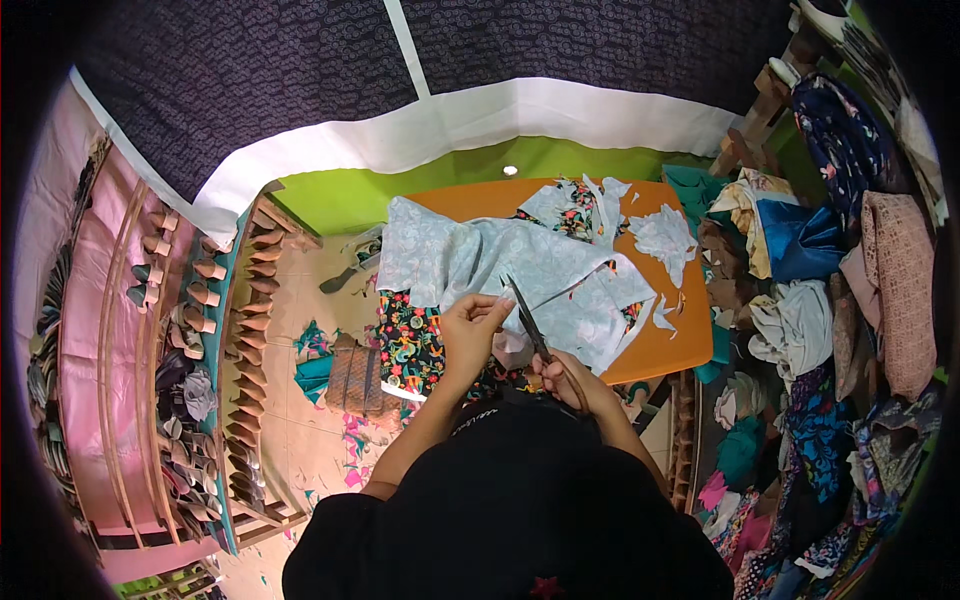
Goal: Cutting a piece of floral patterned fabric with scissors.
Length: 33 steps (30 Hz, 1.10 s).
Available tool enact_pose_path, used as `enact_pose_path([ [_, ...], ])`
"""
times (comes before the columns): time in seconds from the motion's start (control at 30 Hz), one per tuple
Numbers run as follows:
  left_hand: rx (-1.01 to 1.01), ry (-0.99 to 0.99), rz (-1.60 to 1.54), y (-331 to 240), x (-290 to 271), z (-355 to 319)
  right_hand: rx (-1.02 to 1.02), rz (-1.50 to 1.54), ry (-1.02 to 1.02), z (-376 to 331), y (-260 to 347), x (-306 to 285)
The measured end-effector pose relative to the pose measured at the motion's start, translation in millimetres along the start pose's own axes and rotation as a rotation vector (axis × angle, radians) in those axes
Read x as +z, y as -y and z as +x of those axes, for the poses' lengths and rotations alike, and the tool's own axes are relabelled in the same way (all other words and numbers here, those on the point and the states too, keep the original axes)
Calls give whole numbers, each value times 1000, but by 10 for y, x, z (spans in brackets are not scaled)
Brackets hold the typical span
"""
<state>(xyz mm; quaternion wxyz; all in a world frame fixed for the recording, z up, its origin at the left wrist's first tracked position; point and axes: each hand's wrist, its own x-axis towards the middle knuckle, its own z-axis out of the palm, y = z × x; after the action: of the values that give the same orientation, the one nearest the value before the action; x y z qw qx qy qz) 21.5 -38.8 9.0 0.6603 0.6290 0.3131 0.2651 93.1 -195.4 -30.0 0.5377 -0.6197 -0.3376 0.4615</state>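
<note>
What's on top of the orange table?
Cut scraps and part of a large fabric, mostly pale side up, lie on the orange table. Whatever the fabric covers can't be seen.

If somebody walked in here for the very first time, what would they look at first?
Probably the smooth, bright orange table in the middle, with a pale grey patterned cloth spread over part of it. Next, the long, dark scissors in the right hand's grip, blades pointing away from the person. Then, maybe, the row of brown foot-shaped blocks at the left and the heap of many-coloured fabrics at the right.
</note>
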Motion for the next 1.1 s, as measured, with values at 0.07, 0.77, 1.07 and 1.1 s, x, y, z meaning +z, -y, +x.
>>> enact_pose_path([
  [0.07, 5, -7, -6, 27, 1, 3, 16, -11, -1, 15, -79, -10],
  [0.77, 45, -30, -17, 50, 42, -30, 39, -33, 6, -29, 179, 21],
  [1.07, 98, -78, -47, 83, 61, -11, -101, -128, -66, 1, 11, 63],
  [1.1, 102, -78, -40, 90, 60, -11, -52, -98, -50, 9, 7, 59],
])
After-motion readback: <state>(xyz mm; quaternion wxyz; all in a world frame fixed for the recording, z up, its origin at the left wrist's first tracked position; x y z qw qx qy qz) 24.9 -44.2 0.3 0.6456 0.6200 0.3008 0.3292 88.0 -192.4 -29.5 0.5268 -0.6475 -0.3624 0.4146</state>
